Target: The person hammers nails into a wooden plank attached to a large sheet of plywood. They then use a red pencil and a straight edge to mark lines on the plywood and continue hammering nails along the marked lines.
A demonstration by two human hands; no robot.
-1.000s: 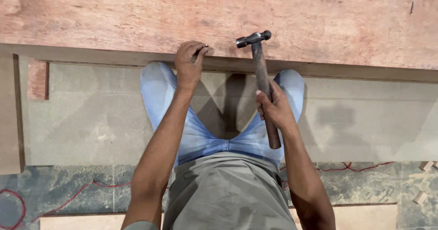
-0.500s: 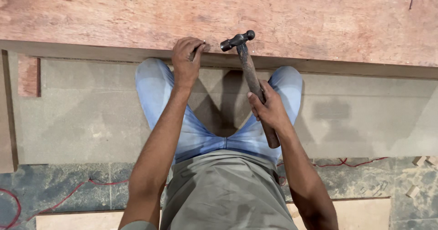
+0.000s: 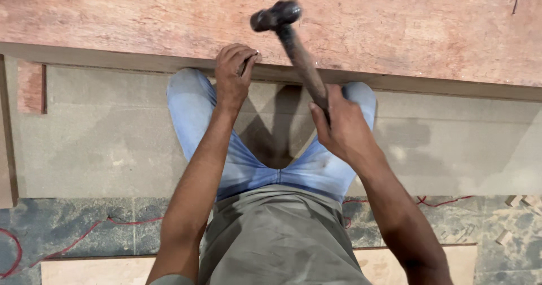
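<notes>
Overhead, a wide reddish plywood sheet (image 3: 395, 25) serves as the worktop, filling the frame from ten to two o'clock, its near edge running straight across just above the person's knees in pale blue jeans (image 3: 254, 166). At that edge, toward twelve o'clock, the left hand (image 3: 232, 73) is curled with thumb and fingertips pinched together on a small nail (image 3: 255, 54), which stands at the rim of the sheet. The right hand (image 3: 341, 127), at about two o'clock from the lap, is closed in a fist around the dark handle of a hammer (image 3: 293, 42); its round metal head is blurred and hangs above the sheet, just beyond the nail at one o'clock from it. Below the worktop lies a grey board (image 3: 113, 144), spreading from nine to three o'clock. Nearer the body, at six o'clock, is a mottled dark stone floor (image 3: 73, 228) crossed by a thin red cord (image 3: 84, 242), with small wood offcuts (image 3: 514, 201) at four o'clock.
</notes>
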